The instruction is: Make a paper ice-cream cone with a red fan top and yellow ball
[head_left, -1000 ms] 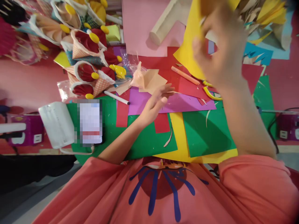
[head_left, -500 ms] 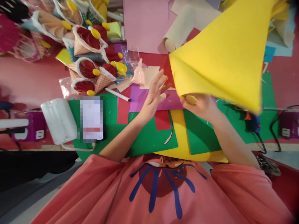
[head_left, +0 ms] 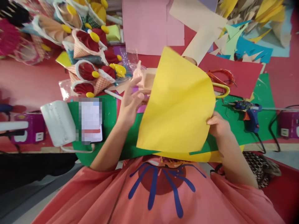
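A yellow sheet (head_left: 177,105), slightly bent and looking like craft paper or thin foam, is held up in front of me over the green sheet (head_left: 109,116) on the table. My right hand (head_left: 218,124) pinches its right edge between thumb and fingers. At the sheet's left edge is my left hand (head_left: 132,104), its fingers apart; some fingertips come close to or behind the edge, and I cannot tell whether they touch it. The yellow sheet hides much of the middle of the table.
Decorated cones (head_left: 86,43) with yellow ovals crowd the far left. A phone (head_left: 91,121) and a white power bank (head_left: 58,123) lie at left. At right are a glue gun (head_left: 251,113), red-handled scissors (head_left: 223,76) and paper scraps (head_left: 252,46). Pink sheets (head_left: 144,28) lie at the back.
The yellow sheet has come down and left from the upper right, turning flatter towards me. My right hand has shifted to its right edge, and my left hand has moved left.
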A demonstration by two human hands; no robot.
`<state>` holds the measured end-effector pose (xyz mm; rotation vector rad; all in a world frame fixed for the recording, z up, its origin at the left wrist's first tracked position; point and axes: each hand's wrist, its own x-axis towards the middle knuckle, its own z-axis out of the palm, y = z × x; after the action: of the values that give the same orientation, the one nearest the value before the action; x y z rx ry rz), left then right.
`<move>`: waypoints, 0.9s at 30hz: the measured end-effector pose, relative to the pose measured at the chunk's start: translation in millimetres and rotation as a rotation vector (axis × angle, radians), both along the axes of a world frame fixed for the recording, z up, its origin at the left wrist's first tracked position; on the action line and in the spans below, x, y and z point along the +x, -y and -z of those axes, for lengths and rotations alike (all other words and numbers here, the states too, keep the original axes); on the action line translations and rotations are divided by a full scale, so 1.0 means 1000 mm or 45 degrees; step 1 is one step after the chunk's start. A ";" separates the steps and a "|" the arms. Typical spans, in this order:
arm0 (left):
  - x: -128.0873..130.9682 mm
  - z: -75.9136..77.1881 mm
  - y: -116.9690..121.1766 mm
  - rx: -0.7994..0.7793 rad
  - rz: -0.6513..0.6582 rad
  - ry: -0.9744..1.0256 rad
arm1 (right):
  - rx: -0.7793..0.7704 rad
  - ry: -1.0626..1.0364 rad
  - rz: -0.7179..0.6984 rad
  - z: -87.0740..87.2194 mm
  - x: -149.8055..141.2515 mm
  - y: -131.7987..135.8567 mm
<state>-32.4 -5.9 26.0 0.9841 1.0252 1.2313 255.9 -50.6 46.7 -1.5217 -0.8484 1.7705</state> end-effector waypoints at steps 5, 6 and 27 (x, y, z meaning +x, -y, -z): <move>-0.015 0.010 0.012 -0.008 0.282 -0.384 | -0.005 0.148 0.009 0.008 0.017 0.007; -0.014 0.012 0.016 0.025 0.309 -0.484 | 0.049 0.168 0.029 0.009 0.018 0.008; 0.008 0.002 0.023 1.157 0.611 -1.194 | 0.444 0.042 -0.697 -0.018 0.014 -0.062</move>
<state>-24.5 -28.9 23.6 2.5050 0.7757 0.7741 269.8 10.9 64.4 -1.1576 -1.6134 1.8305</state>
